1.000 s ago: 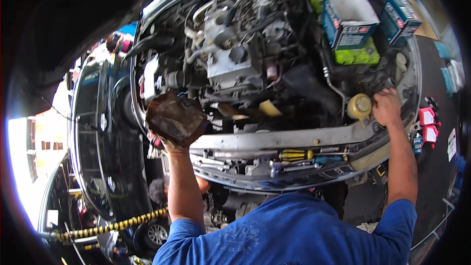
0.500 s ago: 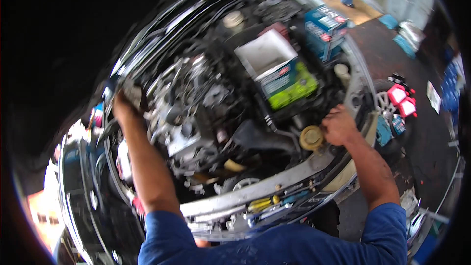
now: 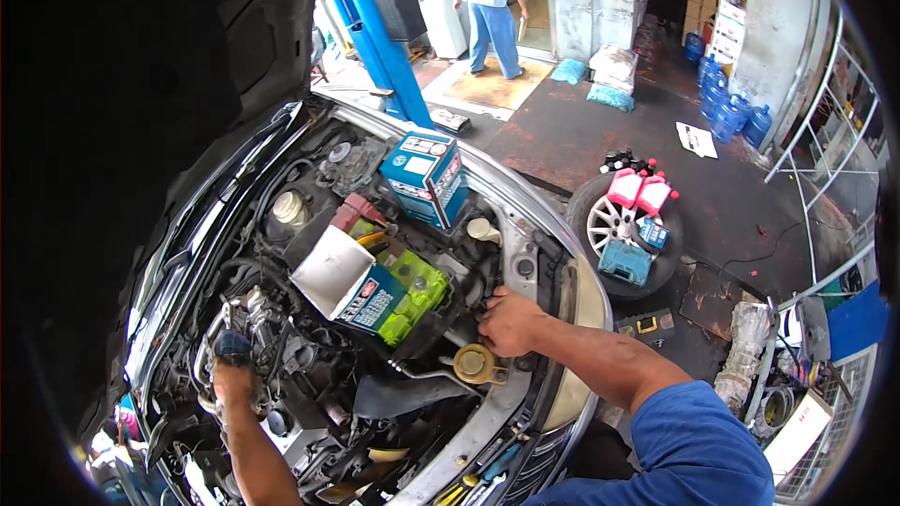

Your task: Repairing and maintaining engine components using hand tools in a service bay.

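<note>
My left hand is closed round a dark, rounded thing over the engine, at the left of the engine bay; its exact kind is not clear. My right hand rests with fingers curled at the front right of the bay, beside a round yellowish cap. What its fingers grip, if anything, is hidden. Between my hands, an opened white and teal carton leans against a bright green block-shaped thing. Farther back stands a closed teal box.
The raised hood fills the left side. Yellow-handled tools lie along the front edge. On the floor at right, a wheel carries red bottles and a teal case. A person stands beyond a blue post.
The view has swung to the right and upward, bringing the floor and the doorway into sight. My left hand has moved from the bay's far-left edge to over the engine. My right hand stays beside the cap.
</note>
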Available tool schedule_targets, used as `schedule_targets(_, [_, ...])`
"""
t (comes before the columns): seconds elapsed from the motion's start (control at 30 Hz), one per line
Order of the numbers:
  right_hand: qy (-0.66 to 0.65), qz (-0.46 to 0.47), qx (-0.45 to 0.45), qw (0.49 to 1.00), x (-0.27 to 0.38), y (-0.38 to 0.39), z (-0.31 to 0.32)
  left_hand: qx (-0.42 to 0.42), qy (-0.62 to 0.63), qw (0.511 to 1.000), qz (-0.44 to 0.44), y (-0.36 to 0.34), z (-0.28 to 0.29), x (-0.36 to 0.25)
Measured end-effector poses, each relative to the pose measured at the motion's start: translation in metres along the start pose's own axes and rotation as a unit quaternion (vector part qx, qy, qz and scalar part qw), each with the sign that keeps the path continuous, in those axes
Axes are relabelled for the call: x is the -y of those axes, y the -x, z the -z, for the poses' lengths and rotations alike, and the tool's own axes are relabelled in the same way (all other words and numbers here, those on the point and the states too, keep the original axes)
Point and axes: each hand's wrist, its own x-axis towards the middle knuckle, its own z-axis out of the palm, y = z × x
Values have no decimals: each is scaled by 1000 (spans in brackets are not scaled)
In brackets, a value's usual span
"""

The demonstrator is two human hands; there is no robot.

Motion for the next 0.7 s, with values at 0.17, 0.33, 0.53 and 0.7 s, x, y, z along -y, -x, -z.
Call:
schedule_targets(0.17, [18,13,17,1000,1,-6,-3,-7,-40,999,28,-20,2,16])
schedule_targets(0.33, [25,-17,44,999,-1,-3,4,-34,-28,991,128,-25,-6,-10])
schedule_targets(0.53, [65,-11,114,991,7,-12,-5,-41,-48,996,59,-18,-1,8])
schedule_targets(0.7, [39,4,17,999,-1,-2,-5,-54,-33,998,26,-28,-4,1])
